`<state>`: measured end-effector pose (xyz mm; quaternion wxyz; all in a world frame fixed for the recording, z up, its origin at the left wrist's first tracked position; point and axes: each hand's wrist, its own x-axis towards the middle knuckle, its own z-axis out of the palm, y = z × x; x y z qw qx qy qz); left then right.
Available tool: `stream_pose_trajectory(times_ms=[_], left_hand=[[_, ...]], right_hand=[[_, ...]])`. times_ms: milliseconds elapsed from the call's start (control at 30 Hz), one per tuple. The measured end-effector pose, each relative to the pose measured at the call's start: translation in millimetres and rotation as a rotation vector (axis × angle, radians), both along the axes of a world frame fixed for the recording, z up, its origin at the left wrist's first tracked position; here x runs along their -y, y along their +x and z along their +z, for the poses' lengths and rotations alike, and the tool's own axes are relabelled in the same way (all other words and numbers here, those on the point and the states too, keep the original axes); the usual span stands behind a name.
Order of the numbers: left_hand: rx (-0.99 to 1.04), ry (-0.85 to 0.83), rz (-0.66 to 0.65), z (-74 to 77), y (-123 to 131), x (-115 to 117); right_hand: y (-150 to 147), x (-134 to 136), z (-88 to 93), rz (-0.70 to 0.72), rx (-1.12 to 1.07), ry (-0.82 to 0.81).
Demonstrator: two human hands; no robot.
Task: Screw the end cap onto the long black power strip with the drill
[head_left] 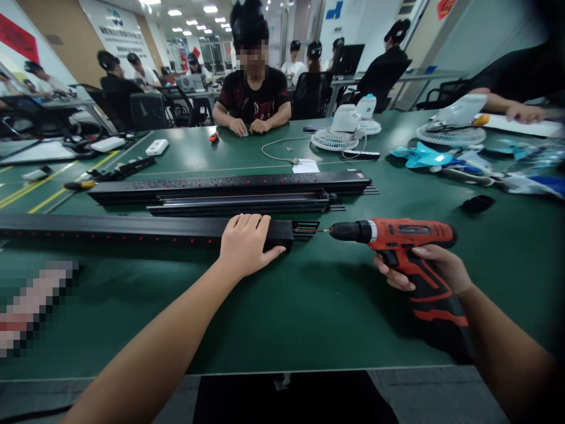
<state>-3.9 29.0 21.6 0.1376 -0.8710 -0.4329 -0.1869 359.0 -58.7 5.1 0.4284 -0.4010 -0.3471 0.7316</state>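
Observation:
My left hand (244, 244) grips the right end of a long black bar (123, 229) with a row of small red dots along its side, the thumb on the near side. Wrapped round the handle of an orange and black cordless drill (412, 232) is my right hand (435, 268). The drill points left, its thin bit reaching the flat black prongs (306, 228) that stick out of the bar's end. Whether the bit touches a screw is too small to tell. Behind lies a second black bar (233, 185) with red dots, and between them thin black rails (247, 203).
White fan parts (342, 129) and blue fan blades (424, 156) lie at the back right. A small black piece (477, 204) sits right of the drill. Across the green table (309, 330) sits a person (253, 88); a yellow-handled tool (79, 185) rests at the left.

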Motion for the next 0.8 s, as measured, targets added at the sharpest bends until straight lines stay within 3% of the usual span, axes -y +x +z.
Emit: stream_pose_trajectory(times_ms=[300, 800], left_hand=[[0.008, 0.014, -0.003, -2.5, 0.2, -1.8], [0.034, 0.009, -0.018, -4.8, -1.0, -2.7]], right_hand=[[-1.0, 6.6, 6.1, -0.079, 0.055, -0.041], [14.6, 8.9, -5.0, -0.159, 0.107, -0.179]])
